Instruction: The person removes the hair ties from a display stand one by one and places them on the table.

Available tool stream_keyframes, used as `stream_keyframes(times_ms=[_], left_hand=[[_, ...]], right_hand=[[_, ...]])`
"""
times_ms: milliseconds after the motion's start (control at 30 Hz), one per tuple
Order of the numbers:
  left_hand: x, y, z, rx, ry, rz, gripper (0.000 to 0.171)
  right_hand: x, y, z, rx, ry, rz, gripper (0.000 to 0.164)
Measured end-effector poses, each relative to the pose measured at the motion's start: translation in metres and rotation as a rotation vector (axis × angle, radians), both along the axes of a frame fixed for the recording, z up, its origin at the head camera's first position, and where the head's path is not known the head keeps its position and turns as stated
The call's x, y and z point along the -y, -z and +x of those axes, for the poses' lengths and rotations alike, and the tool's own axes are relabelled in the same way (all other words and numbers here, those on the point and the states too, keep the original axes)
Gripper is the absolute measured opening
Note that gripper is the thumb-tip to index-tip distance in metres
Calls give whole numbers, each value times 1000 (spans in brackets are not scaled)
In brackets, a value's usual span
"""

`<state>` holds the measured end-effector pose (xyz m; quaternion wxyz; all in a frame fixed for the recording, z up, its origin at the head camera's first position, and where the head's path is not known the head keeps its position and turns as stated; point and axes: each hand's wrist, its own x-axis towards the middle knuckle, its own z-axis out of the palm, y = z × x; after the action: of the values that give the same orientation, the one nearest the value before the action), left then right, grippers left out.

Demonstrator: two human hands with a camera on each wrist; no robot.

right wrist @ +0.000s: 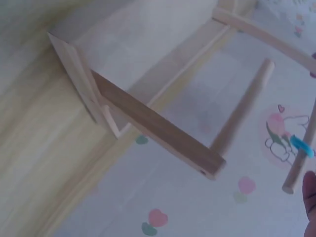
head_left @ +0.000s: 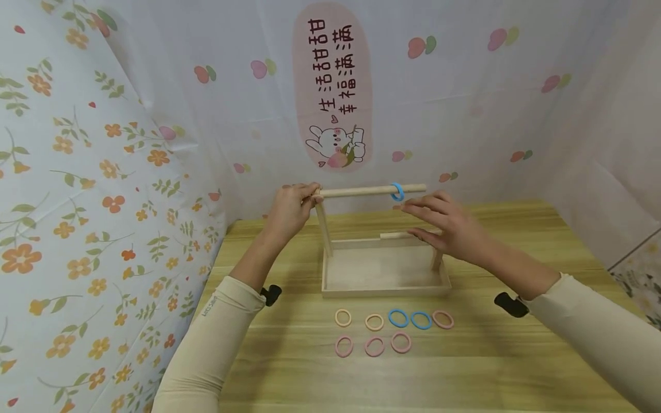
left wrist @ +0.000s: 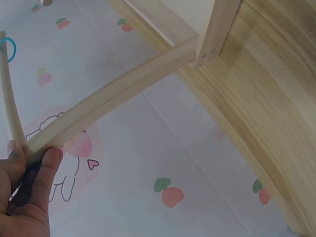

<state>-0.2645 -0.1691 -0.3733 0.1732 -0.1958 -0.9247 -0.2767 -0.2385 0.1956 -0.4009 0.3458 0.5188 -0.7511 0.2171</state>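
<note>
A wooden stand has a shallow tray base [head_left: 387, 292], a left post [head_left: 324, 229] and a right post [head_left: 436, 259]. My left hand [head_left: 291, 209] pinches the left post's top, where a round upper rod [head_left: 356, 191] joins it. On that rod hangs a blue ring [head_left: 400, 190], towards its free right end. Just below and right of the ring is my right hand [head_left: 446, 223], its fingers extended and apart from the ring. A second, lower rod [right wrist: 244, 106] juts from the right post in the right wrist view; the right hand partly covers it in the head view.
In front of the stand lie several loose rings: yellow rings [head_left: 343, 310], blue rings [head_left: 399, 326] and pink rings [head_left: 401, 351]. A printed cloth [head_left: 248, 126] hangs behind the wooden table [head_left: 289, 367]. Floral cloth [head_left: 103, 229] covers the left side.
</note>
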Motion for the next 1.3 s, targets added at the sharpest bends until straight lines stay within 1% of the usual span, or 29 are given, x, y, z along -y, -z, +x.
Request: stream_keyframes(times_ms=[200, 367, 433, 533, 600, 667, 733, 867, 900, 1000, 1100, 1167, 1300], left_hand=[[1, 0, -1, -4, 3, -11, 31], [1, 0, 0, -12, 0, -20, 30], [1, -1, 0, -14, -5, -20, 30], [1, 0, 1, -17, -14, -18, 31], [0, 1, 2, -18, -18, -22, 31], [0, 1, 3, -25, -21, -30, 31], [0, 1, 3, -23, -19, -30, 31], [0, 0, 4, -24, -6, -10, 31], [1, 1, 4, -24, -3, -5, 31], [1, 1, 4, -26, -1, -2, 31], [1, 2, 4, -27, -5, -9, 32], [0, 2, 5, -26, -2, -10, 32], [0, 1, 4, -33, -2, -13, 33]], right_hand=[[3, -11, -13, -3, 81, 38, 51], [7, -13, -22, -25, 96, 29, 47], [8, -13, -26, -38, 102, 18, 48], [8, -12, -31, -43, 127, 9, 54], [8, -11, -34, -31, 156, 10, 61], [6, -10, -36, -3, 184, 19, 66], [5, -10, -38, 37, 210, 30, 66], [6, -10, -40, 116, 251, 49, 56], [7, -9, -40, 135, 260, 51, 56], [11, -9, -41, 196, 269, 43, 62], [14, -9, -42, 245, 269, 29, 62], [16, -8, -42, 265, 270, 21, 59], [18, -8, -43, 276, 279, 0, 57]])
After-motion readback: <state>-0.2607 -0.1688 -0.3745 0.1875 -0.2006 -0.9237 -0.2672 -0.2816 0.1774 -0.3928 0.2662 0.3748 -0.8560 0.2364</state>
